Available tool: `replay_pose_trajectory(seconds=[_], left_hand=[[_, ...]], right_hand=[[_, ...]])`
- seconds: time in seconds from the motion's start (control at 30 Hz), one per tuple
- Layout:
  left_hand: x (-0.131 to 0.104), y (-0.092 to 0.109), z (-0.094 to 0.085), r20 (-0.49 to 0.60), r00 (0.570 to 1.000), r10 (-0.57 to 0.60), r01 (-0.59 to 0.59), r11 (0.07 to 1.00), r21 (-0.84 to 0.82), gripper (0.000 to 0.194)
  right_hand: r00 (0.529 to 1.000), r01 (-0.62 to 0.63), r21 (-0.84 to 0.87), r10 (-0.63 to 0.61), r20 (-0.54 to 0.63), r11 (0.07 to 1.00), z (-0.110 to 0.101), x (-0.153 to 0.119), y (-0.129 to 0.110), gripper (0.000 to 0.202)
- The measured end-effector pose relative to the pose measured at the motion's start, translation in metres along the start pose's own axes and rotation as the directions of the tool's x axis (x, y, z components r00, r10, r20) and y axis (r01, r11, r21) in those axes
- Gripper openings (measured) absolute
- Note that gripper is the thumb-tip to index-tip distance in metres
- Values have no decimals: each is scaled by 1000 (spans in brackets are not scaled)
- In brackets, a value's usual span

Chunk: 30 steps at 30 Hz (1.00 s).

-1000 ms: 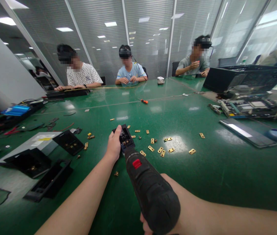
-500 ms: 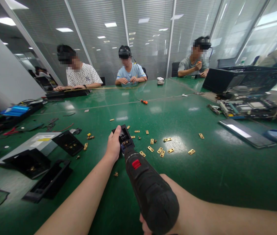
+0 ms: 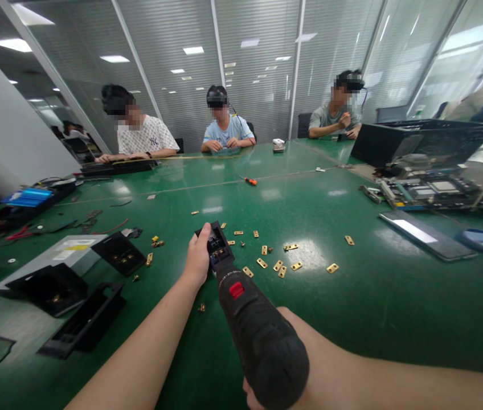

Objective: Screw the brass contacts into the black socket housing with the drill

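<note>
My left hand (image 3: 199,255) is closed around the left side of a small black plastic housing (image 3: 217,242), thumb over its edge. Brass-coloured terminals show inside the housing. A black cordless drill (image 3: 258,336) with a red switch is gripped by my right hand (image 3: 253,395), which is mostly hidden behind the tool. The drill points away from me, its front end at the near edge of the housing; its bit cannot be made out. Several small brass plates (image 3: 278,265) with holes lie to the right of the housing. A loose brass screw piece (image 3: 201,308) lies beside my left wrist.
More black housings (image 3: 119,253) and a grey metal box (image 3: 60,250) stand on the left. An orange screwdriver (image 3: 250,181) lies farther off on the green table (image 3: 387,307). At right are a phone-like slab (image 3: 429,234), a circuit board (image 3: 442,191) and a black case (image 3: 378,149). Co-workers sit opposite.
The view has tipped very slightly. Both hands, the drill and the housing keep nearly the same positions on the table.
</note>
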<state>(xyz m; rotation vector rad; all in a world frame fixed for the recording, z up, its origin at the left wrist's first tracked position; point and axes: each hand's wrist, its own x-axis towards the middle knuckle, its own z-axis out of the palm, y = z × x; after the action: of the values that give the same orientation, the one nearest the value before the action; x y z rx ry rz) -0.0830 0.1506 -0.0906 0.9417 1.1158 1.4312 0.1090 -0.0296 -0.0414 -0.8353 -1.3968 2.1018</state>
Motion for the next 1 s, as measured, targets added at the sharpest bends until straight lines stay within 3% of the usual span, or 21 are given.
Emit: replay_pose_trajectory(seconds=[0.2,0.43,0.67,1.0], left_hand=[[0,0,1,-9,1000,25,-25,1000,12,47],[1,-1,0,-4,1000,28,-28,999,28,50],[2,-2,0,-9,999,31,-30,999,31,50],[1,-1,0,-6,1000,28,-28,999,20,51]], right_hand=[[1000,4,66,-3,-4,998,-2,2,17,67],[999,-2,65,5,-46,998,3,3,1,61],[1000,-8,91,10,-15,996,0,3,11,62],[997,74,-37,-74,-11,997,-1,2,0,56]])
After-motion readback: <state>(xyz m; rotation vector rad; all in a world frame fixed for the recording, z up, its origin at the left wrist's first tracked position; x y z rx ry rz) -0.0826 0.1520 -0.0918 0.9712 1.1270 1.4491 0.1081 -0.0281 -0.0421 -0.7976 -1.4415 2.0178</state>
